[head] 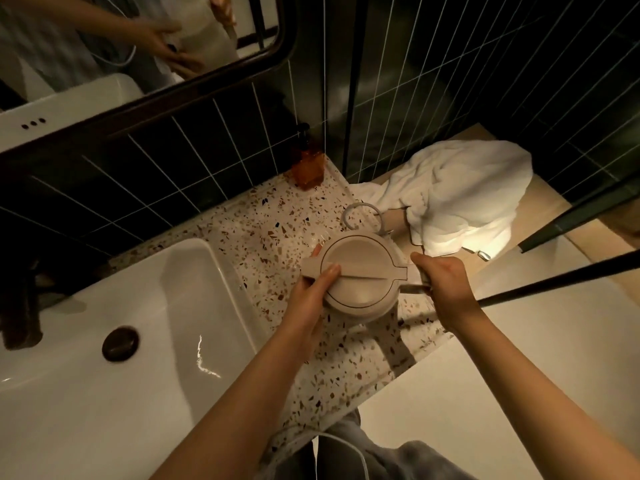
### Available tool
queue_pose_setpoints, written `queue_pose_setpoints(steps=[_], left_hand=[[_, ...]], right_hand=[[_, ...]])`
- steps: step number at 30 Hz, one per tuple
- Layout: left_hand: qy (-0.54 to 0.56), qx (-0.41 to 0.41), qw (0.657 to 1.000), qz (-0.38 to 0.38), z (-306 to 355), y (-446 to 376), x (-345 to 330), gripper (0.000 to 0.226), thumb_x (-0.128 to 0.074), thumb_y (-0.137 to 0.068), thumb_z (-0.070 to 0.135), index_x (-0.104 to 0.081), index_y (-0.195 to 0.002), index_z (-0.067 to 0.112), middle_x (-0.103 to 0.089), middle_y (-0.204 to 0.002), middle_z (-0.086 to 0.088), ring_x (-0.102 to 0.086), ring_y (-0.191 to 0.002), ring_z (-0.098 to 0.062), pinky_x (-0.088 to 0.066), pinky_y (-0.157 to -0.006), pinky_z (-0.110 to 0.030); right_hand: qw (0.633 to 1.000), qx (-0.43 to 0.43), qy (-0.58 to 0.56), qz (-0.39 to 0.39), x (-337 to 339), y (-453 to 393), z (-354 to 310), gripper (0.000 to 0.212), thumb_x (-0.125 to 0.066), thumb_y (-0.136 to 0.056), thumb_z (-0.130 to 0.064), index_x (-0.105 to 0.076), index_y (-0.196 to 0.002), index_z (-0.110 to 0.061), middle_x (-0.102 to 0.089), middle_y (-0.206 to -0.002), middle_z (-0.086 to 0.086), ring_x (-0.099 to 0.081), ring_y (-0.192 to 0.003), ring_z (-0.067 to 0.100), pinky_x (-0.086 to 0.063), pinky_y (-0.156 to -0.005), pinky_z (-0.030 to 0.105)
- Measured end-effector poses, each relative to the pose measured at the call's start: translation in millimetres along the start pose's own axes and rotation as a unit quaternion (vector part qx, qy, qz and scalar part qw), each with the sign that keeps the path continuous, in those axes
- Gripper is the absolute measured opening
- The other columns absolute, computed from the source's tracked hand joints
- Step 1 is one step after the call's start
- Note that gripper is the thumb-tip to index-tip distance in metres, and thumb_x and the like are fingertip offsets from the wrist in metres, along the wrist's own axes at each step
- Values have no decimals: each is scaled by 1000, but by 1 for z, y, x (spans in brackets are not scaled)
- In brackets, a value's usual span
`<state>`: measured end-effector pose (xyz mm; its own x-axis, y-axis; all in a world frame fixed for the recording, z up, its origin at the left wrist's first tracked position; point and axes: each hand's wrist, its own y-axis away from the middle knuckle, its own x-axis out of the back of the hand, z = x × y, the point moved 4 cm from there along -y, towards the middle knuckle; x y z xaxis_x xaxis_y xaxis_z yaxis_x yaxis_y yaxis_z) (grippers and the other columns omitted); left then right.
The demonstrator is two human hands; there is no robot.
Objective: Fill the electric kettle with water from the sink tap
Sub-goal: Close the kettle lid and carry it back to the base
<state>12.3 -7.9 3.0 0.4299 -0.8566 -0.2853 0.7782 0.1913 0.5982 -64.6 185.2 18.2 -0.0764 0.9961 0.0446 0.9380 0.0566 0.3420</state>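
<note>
A beige electric kettle (363, 271) with its lid closed stands on the speckled terrazzo counter (263, 237), to the right of the white sink (104, 341). My left hand (311, 296) grips the kettle's body by the spout side, thumb resting on the lid. My right hand (443, 285) is closed around the kettle's handle on the right. The dark tap (20, 306) is at the far left edge, partly out of view. A grey cord loop (360, 216) lies just behind the kettle.
An amber soap bottle (306, 164) stands at the counter's back corner against dark tiles. A white towel (464, 195) lies crumpled on a wooden surface to the right. A mirror (138, 46) hangs above the sink. Dark metal bars (561, 282) cross at right.
</note>
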Motion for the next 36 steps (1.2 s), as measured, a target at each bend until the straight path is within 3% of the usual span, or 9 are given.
queue_pose_setpoints(steps=[6,16,19,21,23,25,28,31,36], left_hand=[[-6,8,1000,-10,-9,-28,-8,61,-64,-90,24,-42,-146,30,-60,-134,7,-58,-116,-8,-54,-71,-14],[-42,21,999,-2,-14,-48,-14,39,-66,-89,28,-55,-125,41,-63,-127,13,-58,-114,-5,-48,-81,-20],[-54,17,998,0,-16,-50,-15,53,-67,-88,30,-50,-138,34,-63,-128,13,-58,-114,-3,-49,-84,-20],[-60,18,998,5,-18,-51,-12,46,-67,-88,31,-54,-132,36,-64,-126,13,-58,-115,-4,-48,-90,-23],[-65,19,998,9,-19,-52,-10,32,-68,-87,33,-59,-117,39,-65,-122,13,-58,-116,-6,-47,-96,-27],[-70,18,997,10,-21,-51,-9,35,-67,-87,35,-58,-121,37,-64,-123,13,-56,-118,-7,-46,-99,-29],[-86,8,996,2,-21,-48,-14,61,-65,-88,38,-44,-145,32,-57,-136,11,-53,-120,-4,-50,-82,-16],[-102,-4,995,6,-20,-47,-16,62,-63,-90,38,-40,-148,30,-54,-141,6,-52,-114,2,-50,-64,-6],[-130,-20,991,14,-19,-46,-19,62,-63,-90,40,-41,-147,28,-52,-142,6,-52,-115,0,-48,-69,-6]], right_hand=[[1000,12,14,5,7,-28,18,54,-57,-90,-14,-30,-45,-28,-23,-47,-10,-20,-50,12,-25,-53,28],[999,-10,35,19,16,-48,32,36,-56,-79,-22,-34,-53,-9,-21,-52,-1,-20,-57,19,-25,-64,37],[998,-31,43,29,19,-53,36,40,-56,-80,-21,-32,-49,-19,-22,-49,-6,-22,-56,17,-27,-67,38],[998,-30,50,17,16,-56,33,40,-56,-79,-23,-31,-48,-20,-22,-49,-6,-22,-57,19,-31,-68,39],[998,-29,54,13,15,-62,32,37,-57,-77,-24,-34,-49,-15,-23,-49,-3,-22,-57,21,-34,-68,40],[998,-37,58,3,16,-67,32,37,-60,-73,-28,-42,-52,-3,-28,-55,6,-28,-60,25,-35,-68,42],[998,-65,25,-1,19,-73,38,33,-61,-77,-23,-50,-62,5,-30,-63,12,-35,-68,29,-49,-60,35],[998,-63,18,14,23,-76,39,22,-55,-84,-8,-49,-64,-3,-27,-58,8,-28,-64,30,-49,-46,24],[996,-76,41,9,24,-76,39,32,-62,-65,-31,-56,-78,-2,-33,-73,16,-34,-73,32,-47,-64,38]])
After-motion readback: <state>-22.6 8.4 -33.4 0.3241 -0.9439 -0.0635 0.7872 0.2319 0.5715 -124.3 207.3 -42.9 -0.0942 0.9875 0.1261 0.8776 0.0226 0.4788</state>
